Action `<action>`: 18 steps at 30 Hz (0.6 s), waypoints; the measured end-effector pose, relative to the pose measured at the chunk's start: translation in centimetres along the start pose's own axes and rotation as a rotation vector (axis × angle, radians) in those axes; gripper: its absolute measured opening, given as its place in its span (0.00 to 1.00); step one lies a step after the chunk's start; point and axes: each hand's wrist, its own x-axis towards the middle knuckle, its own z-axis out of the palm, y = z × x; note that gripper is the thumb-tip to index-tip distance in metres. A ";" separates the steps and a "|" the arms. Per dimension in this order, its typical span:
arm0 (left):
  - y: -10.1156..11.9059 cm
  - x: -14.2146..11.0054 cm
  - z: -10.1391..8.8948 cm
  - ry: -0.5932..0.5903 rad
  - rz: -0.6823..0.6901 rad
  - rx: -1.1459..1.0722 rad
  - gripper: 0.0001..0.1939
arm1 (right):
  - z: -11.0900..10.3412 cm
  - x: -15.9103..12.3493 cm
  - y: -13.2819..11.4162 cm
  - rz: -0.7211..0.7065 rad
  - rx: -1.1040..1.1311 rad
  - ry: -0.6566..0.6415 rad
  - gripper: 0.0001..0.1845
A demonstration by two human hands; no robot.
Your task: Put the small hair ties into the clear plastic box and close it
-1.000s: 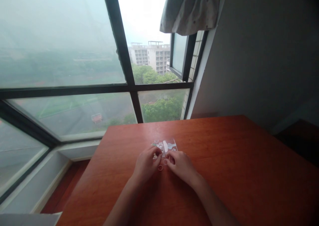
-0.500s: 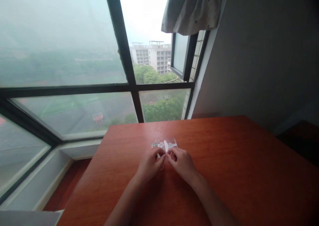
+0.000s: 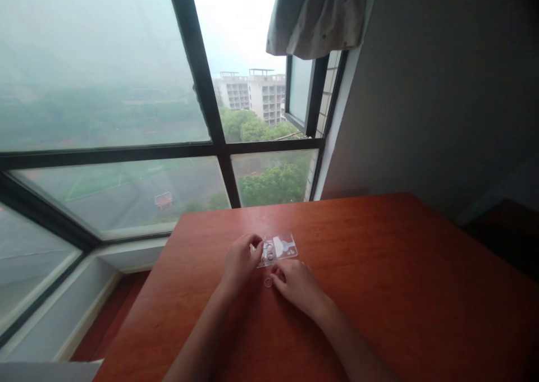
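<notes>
A small clear plastic case [image 3: 293, 248] lies opened out on the table, with a white and pale blue-grey card in its right half. Several small rings [image 3: 270, 255] sit in its left half. My left hand [image 3: 242, 258] grips the case's left edge, thumb and forefinger curled over it. Just in front of the case is my right hand [image 3: 297, 281], its thumb and forefinger pinched together; whatever is between them is too small to make out. A pale ring [image 3: 268, 282] rests on the table beside my right thumb tip.
The reddish-brown wooden table [image 3: 379, 292] spreads out beneath both arms. Beyond its far edge stands a dark-framed window [image 3: 219, 146], with a grey curtain [image 3: 318, 23] hanging above. A grey wall [image 3: 421, 101] rises on the right.
My hands, earlier fingertip to fingertip in front of the case, have parted. The left has moved to the case's left edge, the right down close to the loose ring. More of the case shows.
</notes>
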 end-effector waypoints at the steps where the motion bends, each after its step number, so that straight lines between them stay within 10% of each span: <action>1: 0.1 0.3 0.1 -0.005 0.005 0.015 0.07 | 0.2 0.0 -0.1 0.003 -0.004 -0.010 0.04; 18: -0.4 0.1 -0.5 -0.046 0.010 0.068 0.07 | 0.6 -0.1 -0.7 0.029 -0.147 -0.114 0.09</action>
